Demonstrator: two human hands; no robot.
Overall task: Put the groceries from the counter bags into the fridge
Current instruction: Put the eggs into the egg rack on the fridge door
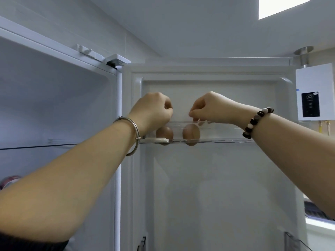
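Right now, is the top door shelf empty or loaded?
Loaded: a left egg and a right egg show through the door shelf's clear wall.

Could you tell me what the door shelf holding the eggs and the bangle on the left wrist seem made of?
The door shelf looks like clear glossy plastic: the brown eggs show through its front wall. The bangle seems polished silvery metal, thin and catching light.

White water heater (315, 93) on the right wall, metal flue (304, 55) above it, bright ceiling light (282, 6)
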